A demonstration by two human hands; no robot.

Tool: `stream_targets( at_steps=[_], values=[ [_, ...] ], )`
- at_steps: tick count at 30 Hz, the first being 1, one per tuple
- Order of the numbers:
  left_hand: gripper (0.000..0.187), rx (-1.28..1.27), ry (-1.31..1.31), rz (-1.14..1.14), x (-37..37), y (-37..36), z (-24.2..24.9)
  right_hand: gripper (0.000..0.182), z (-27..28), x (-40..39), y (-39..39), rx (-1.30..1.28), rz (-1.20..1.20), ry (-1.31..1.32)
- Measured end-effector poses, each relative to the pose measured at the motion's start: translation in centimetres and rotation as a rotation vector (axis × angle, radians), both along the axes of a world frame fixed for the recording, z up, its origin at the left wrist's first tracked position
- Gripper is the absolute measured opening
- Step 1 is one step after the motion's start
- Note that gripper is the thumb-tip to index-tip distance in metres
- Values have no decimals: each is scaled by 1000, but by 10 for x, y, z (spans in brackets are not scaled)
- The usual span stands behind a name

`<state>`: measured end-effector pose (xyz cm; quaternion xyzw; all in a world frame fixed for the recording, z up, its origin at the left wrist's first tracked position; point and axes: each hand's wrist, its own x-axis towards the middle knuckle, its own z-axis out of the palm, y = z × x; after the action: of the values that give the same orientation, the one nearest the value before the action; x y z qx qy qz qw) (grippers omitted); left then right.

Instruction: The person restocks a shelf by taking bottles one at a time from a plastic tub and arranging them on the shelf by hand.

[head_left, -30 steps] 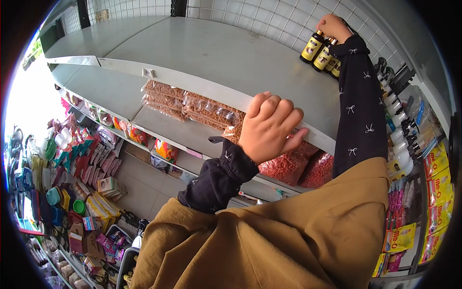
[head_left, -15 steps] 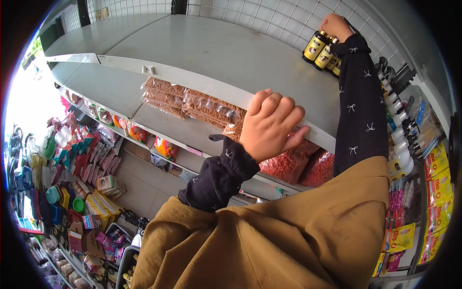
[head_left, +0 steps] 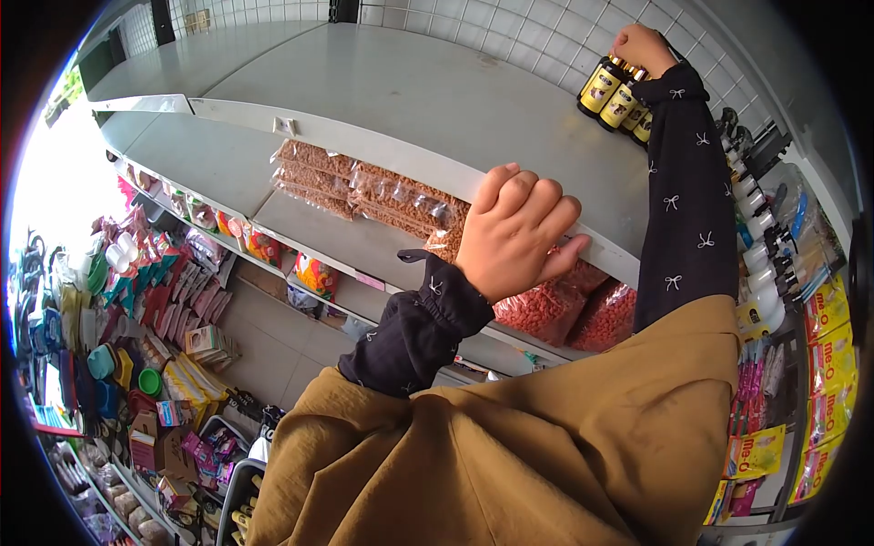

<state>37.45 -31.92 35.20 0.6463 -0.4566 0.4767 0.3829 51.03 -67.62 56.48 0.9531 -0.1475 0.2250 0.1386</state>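
My left hand (head_left: 519, 235) grips the front edge of the grey top shelf (head_left: 391, 100), fingers curled over the rim. At the back right of that shelf, my right hand (head_left: 643, 49) is over the tops of dark bottles with yellow labels (head_left: 617, 105); its fingers are bent, and whether they hold a bottle cannot be made out. The bottles stand upright, close together, against the wire grid. Below the shelf edge lie clear bags of brown pellets (head_left: 355, 187) and bags of red pellets (head_left: 537, 309), partly behind my left hand and sleeve.
White pump bottles (head_left: 760, 273) and yellow packets (head_left: 828, 355) line the right side. A wire grid (head_left: 528, 32) backs the shelf. At the lower left are hanging packets, a green bowl (head_left: 149, 382), boxes and a dark basket (head_left: 238, 496) near the tiled floor (head_left: 273, 350).
The view has shifted slightly. My left hand stays on the shelf edge and my right hand stays over the bottles.
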Motion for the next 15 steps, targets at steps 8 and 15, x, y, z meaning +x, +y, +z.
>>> stream_targets(
  at_steps=[8,15],
  values=[
    [30,-3,-9,18,0,0,0,22,1,-2,6,-41,24,-61],
    [28,26,-15,24,-1,3,3,28,20,-10,78,14,100,-132]
  ],
)
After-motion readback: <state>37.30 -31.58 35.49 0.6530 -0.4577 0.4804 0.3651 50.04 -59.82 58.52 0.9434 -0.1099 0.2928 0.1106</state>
